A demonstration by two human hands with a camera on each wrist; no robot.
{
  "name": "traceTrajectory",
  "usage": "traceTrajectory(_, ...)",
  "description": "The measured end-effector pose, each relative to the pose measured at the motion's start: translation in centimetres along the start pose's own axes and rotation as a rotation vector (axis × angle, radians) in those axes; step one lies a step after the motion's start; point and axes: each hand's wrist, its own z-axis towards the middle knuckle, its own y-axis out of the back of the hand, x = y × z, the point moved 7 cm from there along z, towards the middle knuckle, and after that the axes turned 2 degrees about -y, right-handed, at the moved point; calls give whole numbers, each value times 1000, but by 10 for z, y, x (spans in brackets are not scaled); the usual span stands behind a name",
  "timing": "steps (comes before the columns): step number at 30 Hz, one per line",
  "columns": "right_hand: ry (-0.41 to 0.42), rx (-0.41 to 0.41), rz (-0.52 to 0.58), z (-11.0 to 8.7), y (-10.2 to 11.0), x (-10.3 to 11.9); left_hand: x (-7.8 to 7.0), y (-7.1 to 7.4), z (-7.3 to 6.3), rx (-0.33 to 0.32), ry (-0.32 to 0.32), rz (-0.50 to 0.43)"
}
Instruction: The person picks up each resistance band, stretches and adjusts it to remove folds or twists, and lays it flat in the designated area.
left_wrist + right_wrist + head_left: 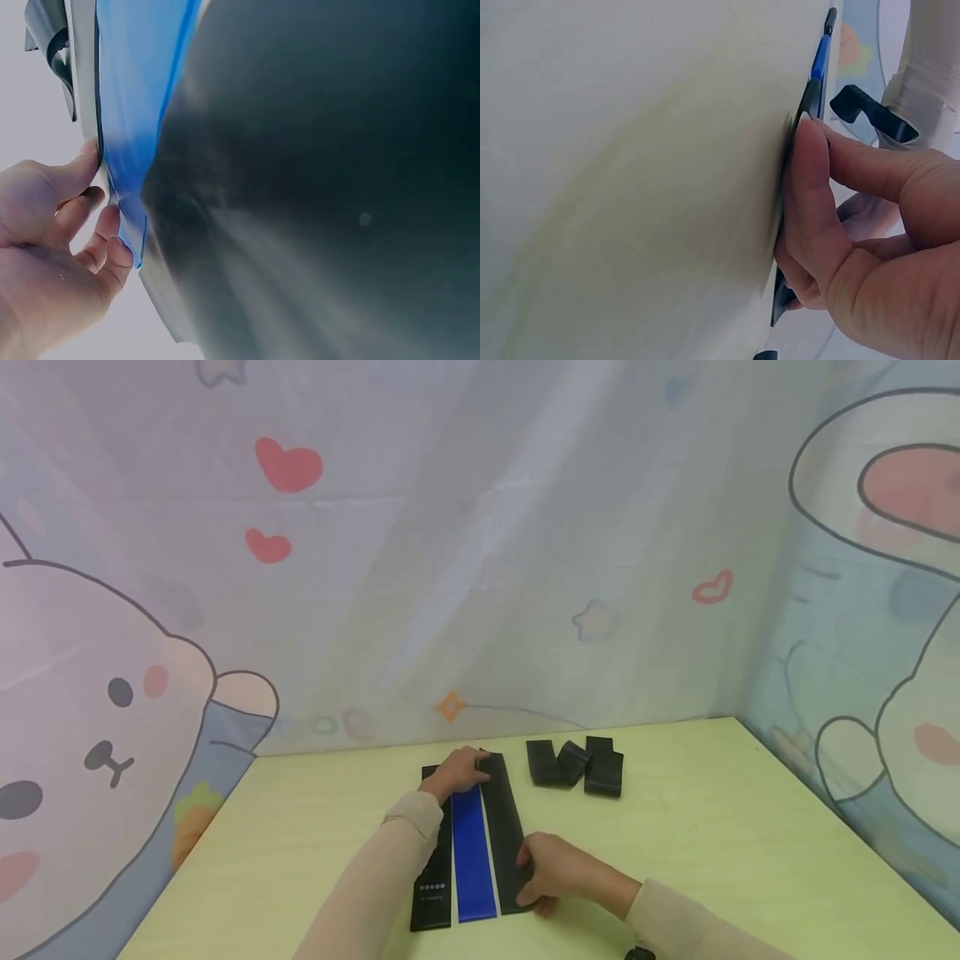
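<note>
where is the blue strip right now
In the head view, the blue strip lies on the table between two black strips, left of the right hand.

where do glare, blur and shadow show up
Head view: pale sheen streaks the cartoon backdrop; left wrist view: tabletop washed out near white, nearest black strip soft with a dull sheen; right wrist view: hazy tabletop, blurry shadow beside the right hand.

Plain black strip point(504, 827), royal-blue strip point(473, 860), printed black strip point(432, 910); pale yellow-green desk point(712, 827).
Printed black strip bearing a row of pale dots point(432, 887) above small pale marks point(432, 898); folded strips point(603, 774) all black; sleeves point(367, 877) cream; backdrop point(525, 568) in pale lilac, grey and blue, patterned with pinkish-red hearts point(288, 466), stars point(594, 620) and white cartoon animals point(67, 710) outlined dark.
</note>
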Motion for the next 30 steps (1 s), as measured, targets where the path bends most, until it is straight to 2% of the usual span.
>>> traceTrajectory(10,16,2,-6,0,-5,-1,7,-10,2,19,23,27)
traceTrajectory(21,35,0,-54,0,-1,0,6,-7,7,-72,31,124)
traceTrajectory(30,24,5,-74,2,-1,-1,3,-4,4,-75,50,106)
